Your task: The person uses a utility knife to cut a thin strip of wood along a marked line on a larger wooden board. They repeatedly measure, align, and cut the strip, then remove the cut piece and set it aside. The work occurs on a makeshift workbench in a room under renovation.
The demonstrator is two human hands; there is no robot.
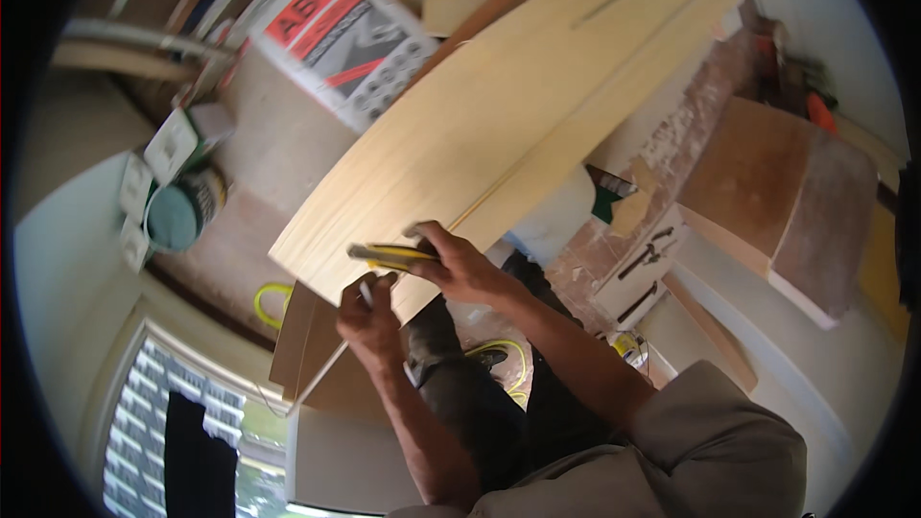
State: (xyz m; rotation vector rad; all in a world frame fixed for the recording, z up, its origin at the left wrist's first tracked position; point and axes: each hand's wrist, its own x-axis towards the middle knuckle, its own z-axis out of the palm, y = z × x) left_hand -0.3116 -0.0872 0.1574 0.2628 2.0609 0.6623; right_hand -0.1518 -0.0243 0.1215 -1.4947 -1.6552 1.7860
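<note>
A long, pale wooden board [518,105] with a pointed far end and thin grooves lies diagonally in front of me. My right hand [457,267] is closed on a yellow and dark utility knife [389,254], held over the near end of the board. Just left of it, my left hand [369,321] has its fingers closed on a thin pale strip [324,374] that runs down to the lower left. The tips of both hands are close together by the board's near edge; whether the blade touches anything I cannot tell.
Paint tins [173,216] and a large printed sack [341,48] lie left and beyond. A box-like wooden piece [739,182] and a drawer unit [628,288] stand at right. A yellow hose [518,360] lies by my feet. A window [173,374] is at lower left.
</note>
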